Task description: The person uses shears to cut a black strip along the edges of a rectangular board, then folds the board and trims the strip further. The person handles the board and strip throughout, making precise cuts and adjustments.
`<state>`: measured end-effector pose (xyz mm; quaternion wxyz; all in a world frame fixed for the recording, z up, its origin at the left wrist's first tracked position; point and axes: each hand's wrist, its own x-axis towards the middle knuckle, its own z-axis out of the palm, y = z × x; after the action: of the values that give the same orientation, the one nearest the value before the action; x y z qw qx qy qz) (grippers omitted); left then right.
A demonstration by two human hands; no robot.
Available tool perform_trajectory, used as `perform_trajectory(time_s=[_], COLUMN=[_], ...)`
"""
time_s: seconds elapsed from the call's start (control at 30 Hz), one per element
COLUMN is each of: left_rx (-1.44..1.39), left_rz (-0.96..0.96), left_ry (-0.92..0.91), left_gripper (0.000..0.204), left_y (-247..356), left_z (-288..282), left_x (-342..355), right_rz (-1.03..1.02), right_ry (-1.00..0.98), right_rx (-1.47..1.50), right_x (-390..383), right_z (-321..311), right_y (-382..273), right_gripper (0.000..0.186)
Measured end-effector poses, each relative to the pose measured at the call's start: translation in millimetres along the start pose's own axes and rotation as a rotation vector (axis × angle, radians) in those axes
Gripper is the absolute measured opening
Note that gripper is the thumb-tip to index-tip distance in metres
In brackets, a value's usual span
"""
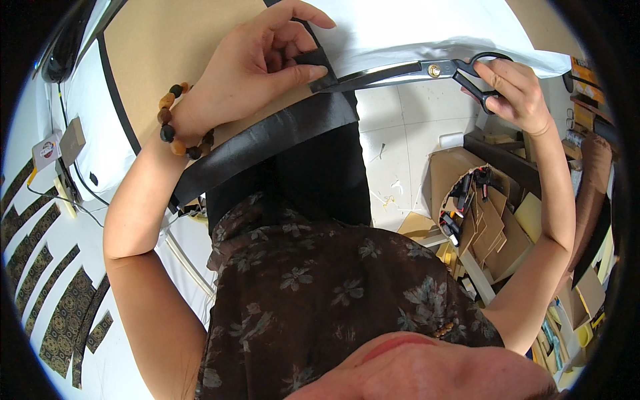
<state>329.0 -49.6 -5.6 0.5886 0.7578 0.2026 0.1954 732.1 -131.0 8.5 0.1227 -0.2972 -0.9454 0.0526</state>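
Black flap point(323, 81) was pinched in the left hand point(243, 77); the right hand point(520, 95) gripped scissors point(393, 75) lying sideways, blades pointing left toward it.

Black-handled scissors point(435, 70) sit in the right fingers point(504, 75), tips just beside a black flap point(325, 82) pinched by the left fingers point(297, 75).

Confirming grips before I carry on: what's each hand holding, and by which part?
Right hand: scissors, by the handles. Left hand: black material, pinched at an edge under the thumb.
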Motion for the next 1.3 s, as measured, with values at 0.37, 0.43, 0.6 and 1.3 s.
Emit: perform_trajectory(time_s=[0.37, 0.43, 0.6, 1.3], left_rx=[0.021, 0.044, 0.0, 0.009], left_rz=[-0.027, -0.025, 0.001, -0.016], left_ry=[0.007, 0.001, 0.003, -0.008], left_gripper=[0.047, 0.047, 0.047, 0.047], left_y=[2.5, 2.8, -0.2, 1.7], left_z=[-0.6, -1.4, -1.1, -1.7], left_x=[-1.0, -1.0, -0.5, -0.3], right_rz=[-0.017, -0.003, -0.033, -0.039], right_ry=[0.004, -0.026, -0.026, -0.037], right_rx=[-0.008, 0.003, -0.004, -0.037], right_x=[5.4, 3.7, 10.2, 21.3], right_z=[-0.8, -2.3, -4.4, -11.5], right_y=[-1.8, -1.5, 0.5, -4.7], right_gripper=[0.051, 0.05, 0.048, 0.049])
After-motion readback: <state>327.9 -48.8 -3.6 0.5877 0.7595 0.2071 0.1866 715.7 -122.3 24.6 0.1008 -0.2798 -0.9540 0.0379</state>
